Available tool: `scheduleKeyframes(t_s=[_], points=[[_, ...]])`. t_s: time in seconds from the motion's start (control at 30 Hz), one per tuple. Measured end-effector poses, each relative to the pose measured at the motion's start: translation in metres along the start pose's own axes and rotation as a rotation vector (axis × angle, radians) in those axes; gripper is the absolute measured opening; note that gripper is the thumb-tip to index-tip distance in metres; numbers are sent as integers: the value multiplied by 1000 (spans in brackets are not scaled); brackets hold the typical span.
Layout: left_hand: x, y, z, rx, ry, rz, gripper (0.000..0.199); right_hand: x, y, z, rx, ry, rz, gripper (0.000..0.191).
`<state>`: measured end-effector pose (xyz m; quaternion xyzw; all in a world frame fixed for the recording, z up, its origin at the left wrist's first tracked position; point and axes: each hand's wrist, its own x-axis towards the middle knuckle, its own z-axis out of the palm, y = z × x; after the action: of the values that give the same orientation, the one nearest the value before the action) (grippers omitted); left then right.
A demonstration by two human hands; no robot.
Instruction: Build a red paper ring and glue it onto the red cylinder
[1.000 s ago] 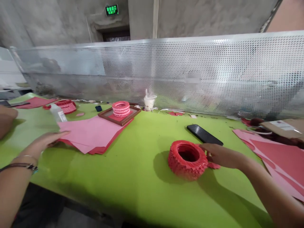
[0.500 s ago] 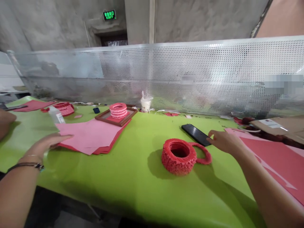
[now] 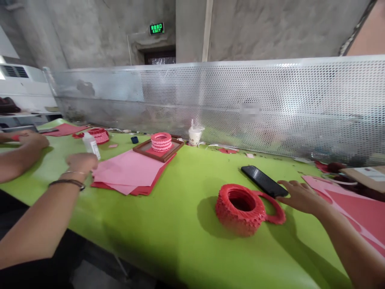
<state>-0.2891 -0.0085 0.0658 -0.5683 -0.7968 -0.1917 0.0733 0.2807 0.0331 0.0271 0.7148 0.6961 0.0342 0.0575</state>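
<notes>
My left hand (image 3: 82, 162) is at the left edge of a stack of pink and red paper sheets (image 3: 126, 170), beside a white bottle (image 3: 92, 145). It looks curled, but blur and the back of the hand hide its fingers. My right hand (image 3: 300, 196) is palm down with fingers apart, its fingertips at the near end of a black phone (image 3: 264, 180). To its left sits a stack of red crinkled paper rings (image 3: 240, 210). One thin red ring (image 3: 279, 212) leans out from that stack, close to my right thumb.
On the green table (image 3: 168, 224) stand a brown frame (image 3: 144, 148) bearing pink rings (image 3: 161, 142), and a paper cup (image 3: 195, 135). Cut paper sheets (image 3: 361, 212) lie at right. Another person's hands (image 3: 31, 140) work at far left. A perforated metal screen (image 3: 270, 100) borders the back.
My left hand has come off the paper sheets' edge and moved up toward the bottle. My right hand's fingers have spread and flattened beside the phone. The view has shifted left.
</notes>
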Motion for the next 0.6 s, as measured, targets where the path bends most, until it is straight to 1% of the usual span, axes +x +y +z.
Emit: scheduleKeyframes(t_s=[0.03,0.07,0.13,0.2,0.27,0.33,0.37,0.4,0.43,0.5,0.53,0.57,0.6], points=[[2,14,-6,67,-10,-24,38,2,1,2,25,-37,-6,54],[3,30,-10,113,-18,-16,34,3,2,4,51,-80,-14,54],[1,69,-13,160,-50,71,22,5,3,7,90,-142,-23,54],[-7,111,-8,157,-104,214,24,6,2,7,113,-135,-29,54],[-23,153,3,100,-171,409,28,5,1,6,129,-99,-24,49],[-42,187,16,6,-222,593,31,1,-1,4,136,-60,-14,40],[-52,200,23,-73,-204,702,34,-1,-3,3,140,-50,-7,36],[-61,210,30,-131,-176,804,37,-4,-4,2,144,-46,8,33],[-68,217,37,-172,-117,878,39,-6,-5,1,148,-32,11,32],[-76,222,53,-244,-8,983,38,-10,-6,0,142,15,-32,30],[-77,221,61,-294,22,1007,37,-12,-6,-1,140,42,-67,29],[-76,219,70,-355,12,1004,37,-13,-6,-2,140,52,-56,29],[-74,216,79,-422,-32,971,37,-13,-6,-4,139,60,-39,29]])
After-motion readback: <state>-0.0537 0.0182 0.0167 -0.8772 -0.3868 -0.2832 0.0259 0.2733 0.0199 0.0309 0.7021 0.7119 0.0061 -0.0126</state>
